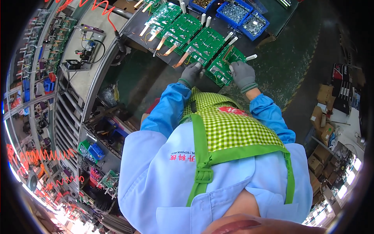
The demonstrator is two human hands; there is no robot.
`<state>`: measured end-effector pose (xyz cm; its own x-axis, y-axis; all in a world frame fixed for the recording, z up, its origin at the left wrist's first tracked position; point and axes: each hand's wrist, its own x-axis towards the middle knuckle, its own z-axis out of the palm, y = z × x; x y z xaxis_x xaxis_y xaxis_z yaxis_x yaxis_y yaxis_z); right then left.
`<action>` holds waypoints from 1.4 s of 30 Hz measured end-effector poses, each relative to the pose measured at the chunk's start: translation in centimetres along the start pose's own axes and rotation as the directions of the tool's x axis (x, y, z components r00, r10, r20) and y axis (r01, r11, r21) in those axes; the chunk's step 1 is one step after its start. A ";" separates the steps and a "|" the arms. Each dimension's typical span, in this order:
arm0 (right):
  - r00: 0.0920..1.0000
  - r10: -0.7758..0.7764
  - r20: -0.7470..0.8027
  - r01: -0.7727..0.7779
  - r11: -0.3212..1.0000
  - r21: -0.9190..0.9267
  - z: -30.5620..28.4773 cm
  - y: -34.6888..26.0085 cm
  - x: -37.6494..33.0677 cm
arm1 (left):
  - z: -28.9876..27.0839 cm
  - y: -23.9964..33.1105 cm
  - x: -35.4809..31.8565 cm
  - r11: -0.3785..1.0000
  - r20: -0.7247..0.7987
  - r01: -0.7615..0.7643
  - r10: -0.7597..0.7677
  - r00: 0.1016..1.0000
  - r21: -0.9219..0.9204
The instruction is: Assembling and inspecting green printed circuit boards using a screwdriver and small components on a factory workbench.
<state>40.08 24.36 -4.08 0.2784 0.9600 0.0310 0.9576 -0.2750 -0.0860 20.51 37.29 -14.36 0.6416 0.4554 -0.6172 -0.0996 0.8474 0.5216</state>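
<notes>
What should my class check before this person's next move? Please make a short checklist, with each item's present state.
1. Gloves worn: ok. The left hand and right hand both have grey gloves.
2. Hands at the work: ok. Both are at the near side of the row of green circuit boards, the right one by the rightmost board.
3. Small parts stocked: ok. The blue bins beyond the boards hold metal pieces.
4. Right-hand grip: cannot tell. The fingers are too small to show whether they hold anything.
5. Rightmost board fully supported: cannot tell. What lies under its near edge is hidden.
</notes>
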 end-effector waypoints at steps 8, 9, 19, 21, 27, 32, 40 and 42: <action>0.948 -0.152 -0.281 0.175 0.983 0.059 -2.4 -0.9 -0.3 | -0.4 1.0 0.8 0.991 0.086 0.068 -0.078 0.993 0.118; 0.938 -0.158 -0.308 0.189 0.979 0.073 -2.6 -1.3 -0.2 | -0.7 1.5 0.8 0.990 0.085 0.077 -0.088 0.992 0.122; 0.963 -0.238 -0.129 0.244 0.969 0.027 -4.1 -7.6 0.6 | -0.3 3.7 -1.6 0.944 0.246 0.310 -0.276 0.929 -0.109; 0.966 -0.254 -0.054 0.255 0.967 0.008 -4.0 -8.7 0.7 | -0.2 3.4 -1.3 0.902 0.260 0.374 -0.316 0.912 -0.214; 0.944 -0.309 0.117 0.319 0.945 -0.069 -3.8 -10.2 1.2 | 0.7 3.9 -1.3 0.898 0.208 0.387 -0.345 0.915 -0.210; 0.942 -0.296 0.155 0.312 0.946 -0.088 -5.5 -11.7 1.5 | 0.9 3.9 -1.2 0.908 0.181 0.368 -0.334 0.925 -0.200; 0.910 -0.368 0.193 0.385 0.921 -0.058 -3.9 -11.3 2.1 | 0.9 4.1 -1.1 0.910 0.155 0.391 -0.370 0.916 -0.140; 0.904 -0.390 0.176 0.404 0.913 -0.052 -3.7 -11.7 2.5 | 0.9 4.0 -1.3 0.935 0.191 0.342 -0.321 0.928 -0.093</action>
<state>29.88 29.79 0.65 -0.1351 0.9842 -0.1141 0.9908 0.1344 -0.0141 20.00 39.86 -10.95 0.7723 0.0986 -0.6275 0.0557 0.9735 0.2216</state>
